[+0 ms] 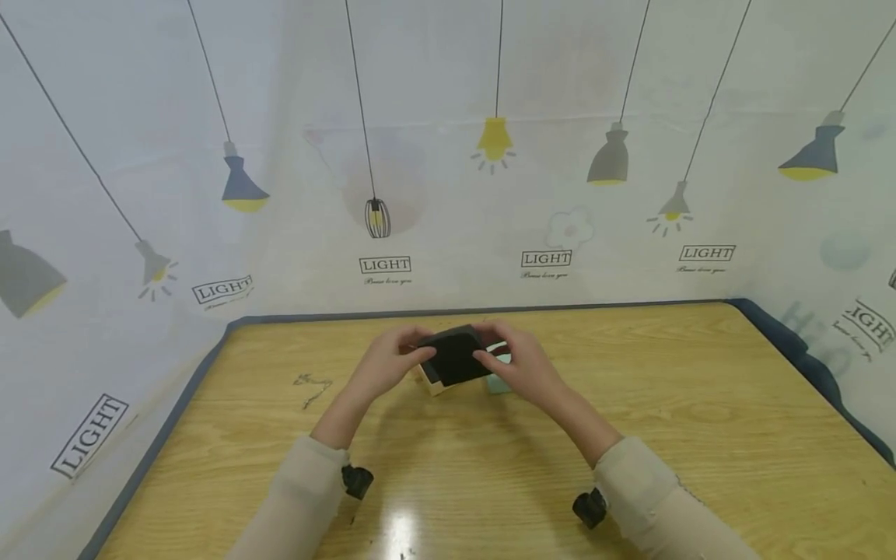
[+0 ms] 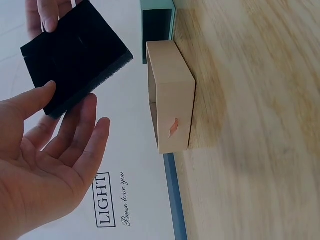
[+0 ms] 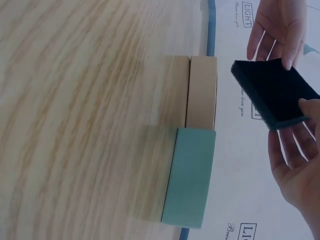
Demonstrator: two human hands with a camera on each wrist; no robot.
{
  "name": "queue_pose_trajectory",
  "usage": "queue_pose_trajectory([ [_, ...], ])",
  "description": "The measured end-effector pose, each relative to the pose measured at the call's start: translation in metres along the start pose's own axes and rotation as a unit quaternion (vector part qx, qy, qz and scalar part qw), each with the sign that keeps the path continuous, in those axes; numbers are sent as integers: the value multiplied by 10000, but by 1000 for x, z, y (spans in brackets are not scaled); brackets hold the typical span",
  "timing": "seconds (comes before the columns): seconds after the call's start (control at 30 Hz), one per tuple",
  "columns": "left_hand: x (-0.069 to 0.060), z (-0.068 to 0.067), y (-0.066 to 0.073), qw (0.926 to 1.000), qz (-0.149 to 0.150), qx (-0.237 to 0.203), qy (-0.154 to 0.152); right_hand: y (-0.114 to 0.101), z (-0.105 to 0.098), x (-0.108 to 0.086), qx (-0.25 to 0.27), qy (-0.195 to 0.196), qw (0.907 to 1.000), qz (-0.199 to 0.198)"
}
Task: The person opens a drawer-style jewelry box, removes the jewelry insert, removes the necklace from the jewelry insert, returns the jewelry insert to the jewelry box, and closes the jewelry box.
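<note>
Both hands hold up a square black foam insert above the table. My left hand pinches its left edge, the thumb on the face and the fingers behind. My right hand pinches the opposite edge in the same way. In the left wrist view, thin slits mark the insert's dark face. Below it on the table stands a small beige box, open on one side, with a pink ribbon tab. A mint-green box sits beside the beige one; the hands partly hide both in the head view.
The wood-grain table has a dark blue edge strip at the back. Behind it hangs a white cloth printed with lamps. A thin tangled chain or thread lies left of the hands. Each wrist bears a small black camera.
</note>
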State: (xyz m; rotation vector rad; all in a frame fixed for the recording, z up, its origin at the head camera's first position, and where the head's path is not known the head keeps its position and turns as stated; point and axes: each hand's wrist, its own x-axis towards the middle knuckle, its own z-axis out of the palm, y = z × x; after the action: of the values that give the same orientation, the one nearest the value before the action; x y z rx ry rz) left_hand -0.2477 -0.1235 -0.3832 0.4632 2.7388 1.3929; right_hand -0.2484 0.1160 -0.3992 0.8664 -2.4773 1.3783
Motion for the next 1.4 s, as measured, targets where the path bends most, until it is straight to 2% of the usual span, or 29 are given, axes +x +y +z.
queue_pose_trajectory([
  [0.37,3,-5,-7,9996,-248,137,-16,9,-10,1,-133,48,9999,-22],
  [0.63,5,-8,-8,9992,-363,167,58,16,-18,1,-90,33,9998,175],
  [1.13,18,-3,-19,9963,-683,455,256,22,-21,-3,-257,49,9994,213],
  [1.23,20,-1,-21,9959,-697,518,274,23,-23,-3,-475,29,9987,186],
  [1.4,22,2,-22,9948,-751,627,300,27,-29,-2,-1218,-162,9924,92],
])
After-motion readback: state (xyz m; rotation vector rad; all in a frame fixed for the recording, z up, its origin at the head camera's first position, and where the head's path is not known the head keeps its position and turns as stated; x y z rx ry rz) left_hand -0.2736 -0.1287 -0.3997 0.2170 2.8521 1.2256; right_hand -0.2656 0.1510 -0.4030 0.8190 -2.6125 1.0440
